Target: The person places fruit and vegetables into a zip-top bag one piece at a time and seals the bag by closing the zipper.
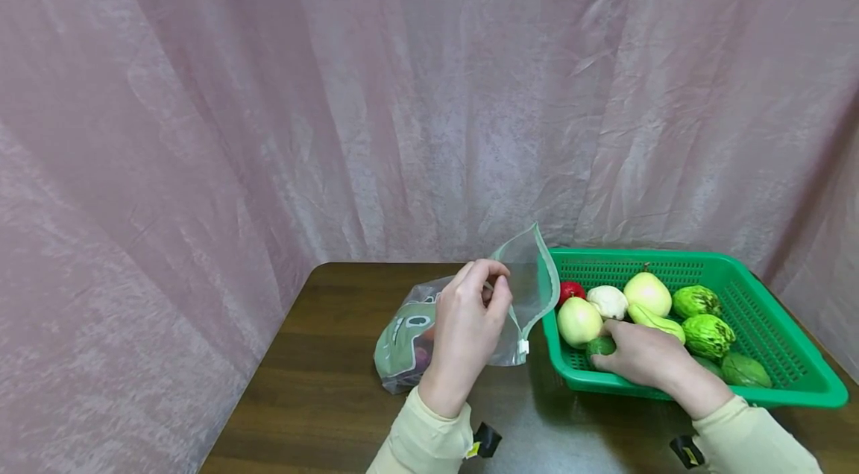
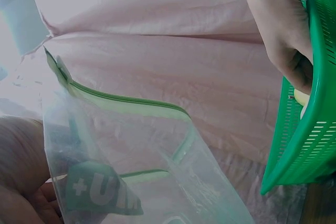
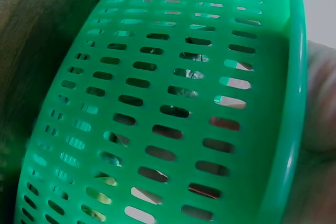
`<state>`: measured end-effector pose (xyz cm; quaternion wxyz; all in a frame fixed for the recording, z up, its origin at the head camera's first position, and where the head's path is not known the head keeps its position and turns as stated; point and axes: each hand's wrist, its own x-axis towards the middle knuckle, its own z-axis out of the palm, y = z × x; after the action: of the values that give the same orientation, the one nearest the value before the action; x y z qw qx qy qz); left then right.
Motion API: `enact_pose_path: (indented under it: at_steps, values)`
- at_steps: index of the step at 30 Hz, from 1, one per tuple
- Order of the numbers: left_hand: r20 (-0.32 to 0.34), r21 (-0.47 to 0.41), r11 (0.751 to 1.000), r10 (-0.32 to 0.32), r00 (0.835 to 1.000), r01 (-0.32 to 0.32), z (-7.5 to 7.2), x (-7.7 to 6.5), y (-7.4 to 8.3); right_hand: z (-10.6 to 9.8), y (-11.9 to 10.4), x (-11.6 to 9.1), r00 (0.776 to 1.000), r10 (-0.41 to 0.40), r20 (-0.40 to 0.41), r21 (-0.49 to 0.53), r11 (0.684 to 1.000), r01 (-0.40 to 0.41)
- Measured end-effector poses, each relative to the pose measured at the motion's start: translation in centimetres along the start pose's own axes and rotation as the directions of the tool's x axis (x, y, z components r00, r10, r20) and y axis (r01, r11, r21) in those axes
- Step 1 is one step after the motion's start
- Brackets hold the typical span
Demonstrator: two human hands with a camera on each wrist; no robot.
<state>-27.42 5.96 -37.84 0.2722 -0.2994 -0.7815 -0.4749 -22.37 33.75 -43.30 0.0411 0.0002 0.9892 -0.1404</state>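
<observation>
My left hand [image 1: 470, 317] pinches the edge of a clear zip bag [image 1: 530, 280] with green trim, a white slider and a green printed face. The bag's mouth gapes toward the right, and reddish round items show dimly through its lower part. Inside the green basket [image 1: 684, 258], my right hand [image 1: 647, 358] grips a dark green fruit [image 1: 600, 347] near the front left corner, thumb and fingers on either side of it. In the left wrist view, the bag [image 2: 142, 103] partly covers the left fingers. The basket wall [image 3: 147, 103] hides the right hand's grip in the right wrist view.
Around the right hand lie a pale green apple [image 1: 579, 322], a red fruit [image 1: 571, 293], a white one [image 1: 608, 302], a pear [image 1: 647, 294], a yellow-green curved vegetable [image 1: 656, 321] and bumpy green ones [image 1: 708, 335]. The brown table [image 1: 295, 377] meets a pink curtain [image 1: 403, 124].
</observation>
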Motion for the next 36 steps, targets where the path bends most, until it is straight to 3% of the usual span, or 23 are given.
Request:
enact_pose_path:
  at_steps: [11,22,31,36]
  values:
    - [0.003,-0.006,1.000,-0.009,1.000,0.009,0.0,0.0,0.1,-0.5,0.1,-0.6,0.999,-0.015,-0.033,0.024,1.000,0.016]
    - [-0.013,0.007,1.000,0.001,1.000,-0.001,-0.2,0.2,0.1,-2.3,0.1,-1.5,0.995,-0.018,-0.096,0.057,0.998,0.024]
    - [-0.016,0.007,1.000,0.001,1.000,-0.001,-0.1,0.2,0.1,-3.7,-0.4,-2.2,0.985,-0.017,-0.171,0.184,0.982,0.049]
    - [-0.017,0.003,1.000,0.000,1.000,0.000,-0.1,0.2,0.1,-4.3,-0.8,-2.5,0.975,-0.036,-0.218,0.293,0.951,0.100]
